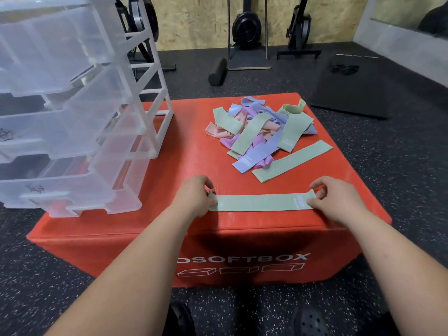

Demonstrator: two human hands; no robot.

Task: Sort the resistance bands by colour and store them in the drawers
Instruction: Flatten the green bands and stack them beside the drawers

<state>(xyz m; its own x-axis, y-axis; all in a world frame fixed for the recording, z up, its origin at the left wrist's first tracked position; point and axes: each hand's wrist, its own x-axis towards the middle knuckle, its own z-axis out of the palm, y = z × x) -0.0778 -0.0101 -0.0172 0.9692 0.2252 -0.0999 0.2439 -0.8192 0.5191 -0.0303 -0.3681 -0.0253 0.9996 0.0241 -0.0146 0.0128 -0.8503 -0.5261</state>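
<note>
Biggest thing first: the dark speckled gym floor (392, 170) runs all around, with plenty of open room to the right of the red soft box (189, 154) that everything sits on. Further back there's a black foam roller (217, 71) and a flat black mat (351, 90), both well clear of the box.

The clear plastic drawer unit (72, 112) takes up the box's left side. Its drawers are pulled out toward the person, and the lowest ones look like they stick out past the box's left edge, so that side is tight.

The mixed pile of bands (259, 132) (green, lilac, blue, pink) sits on the right back part of the top, stopping short of the right edge. One loose green band (293, 161) lies at an angle just beside the pile, with its far end near the right edge.

Between the pile and the front edge there's a bare red strip, and that's where the held green band (261, 202) is, stretched flat and parallel to the front edge, close to it. The left hand (194, 197) pinches its left end and the right hand (334, 200) pinches its right end, with the fingers of both curled in.
</note>
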